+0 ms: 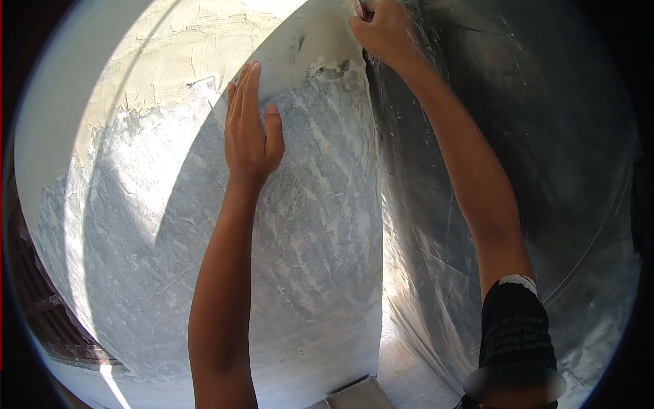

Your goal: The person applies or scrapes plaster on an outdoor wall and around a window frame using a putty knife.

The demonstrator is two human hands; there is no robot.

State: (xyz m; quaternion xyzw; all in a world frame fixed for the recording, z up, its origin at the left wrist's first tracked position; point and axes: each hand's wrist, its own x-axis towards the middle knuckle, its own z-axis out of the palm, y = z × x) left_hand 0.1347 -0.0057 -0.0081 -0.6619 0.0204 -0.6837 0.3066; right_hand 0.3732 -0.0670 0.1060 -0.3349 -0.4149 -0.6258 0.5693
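My left hand [251,133] is raised against a plastered wall [300,204], its fingers stretched upward and its thumb apart. Nothing shows in it. The wall is rough and blotchy grey, with a smoother cream band of plaster above. At the top, beside the wall's right edge, my right hand [387,33] is closed around a small pale, flat-edged thing [360,9]. Only a bit of that thing shows past the fingers, and its kind cannot be made out. A dark, uneven patch [335,69] marks the plaster below this hand.
Thin translucent plastic sheeting [436,252] hangs in folds right of the wall's edge, behind my right forearm. Bright sunlight [160,136] falls across the wall's left part. A dark slatted thing [51,300] is at the lower left. A grey block-like piece [357,395] sits at the wall's foot.
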